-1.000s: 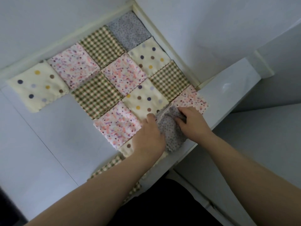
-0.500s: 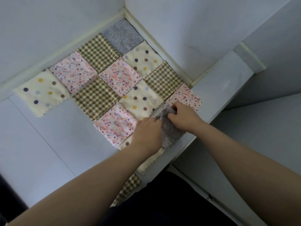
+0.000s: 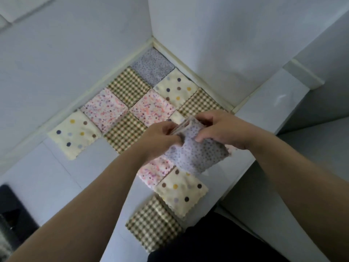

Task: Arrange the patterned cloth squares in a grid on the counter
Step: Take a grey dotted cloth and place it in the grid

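- Both hands are now lifting the grey dotted cloth square point(image 3: 196, 154) off the white counter point(image 3: 56, 167), where it lay a second ago.
- It is hanging pale grey with fine dark dots, layered edges showing on top.
- I am seeing the left hand point(image 3: 160, 138) pinching its left edge, the right hand point(image 3: 221, 129) gripping its top, above the grid of patterned squares point(image 3: 151, 106).
- Squares underneath are being hidden from me.

White counter point(image 3: 62, 173), patterned cloth squares point(image 3: 130, 129) laid edge to edge in its corner
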The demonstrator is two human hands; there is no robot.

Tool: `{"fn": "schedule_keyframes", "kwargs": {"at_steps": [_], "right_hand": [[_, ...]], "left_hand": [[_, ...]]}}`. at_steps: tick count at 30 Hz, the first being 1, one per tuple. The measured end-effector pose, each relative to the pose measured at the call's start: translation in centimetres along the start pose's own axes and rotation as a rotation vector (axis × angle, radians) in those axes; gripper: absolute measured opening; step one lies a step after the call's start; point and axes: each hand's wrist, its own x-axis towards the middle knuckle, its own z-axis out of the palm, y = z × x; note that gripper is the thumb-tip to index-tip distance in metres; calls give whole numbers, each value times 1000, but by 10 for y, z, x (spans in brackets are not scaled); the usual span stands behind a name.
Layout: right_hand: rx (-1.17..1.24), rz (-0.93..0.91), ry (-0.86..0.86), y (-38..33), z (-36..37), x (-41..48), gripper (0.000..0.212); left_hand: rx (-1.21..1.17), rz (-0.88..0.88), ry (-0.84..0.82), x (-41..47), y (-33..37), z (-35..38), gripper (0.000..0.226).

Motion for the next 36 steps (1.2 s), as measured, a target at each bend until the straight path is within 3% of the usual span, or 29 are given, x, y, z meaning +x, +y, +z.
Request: {"fn": "schedule_keyframes", "kwargs": {"at_steps": [2,5,9,12,15,18,22,26,36], "right_hand": [[-2,-19,52,-5,-8,4,35],[12,-57,133,-12,-14,19,36],[-121,-67,178,-26,-17,50,40],[-168,-16,78,-38,-22,74,55],[-166,-33,116,-49,-30,95,68],[-146,-165,308,-59,-36,129,53],[-338,-430,584,-65,-41,195,28],[-524,-497,594,-65,-46,241,32],[-759,-390,533,-72,-50,272,35]], "left_hand": [[-60,-4,-2,6,1,-15,33],[-329,-38,71,19,-6,-27,36],[-773,-126,229,34,-9,-32,56],[-873,-165,334,48,-9,-38,44],[-924,-177,399,68,-8,-51,39],[-881,-196,465,94,1,-68,44],[-722,-140,673,136,22,-97,47],[-514,-164,844,181,37,-124,62],[-334,-192,942,227,27,-135,59]]}}
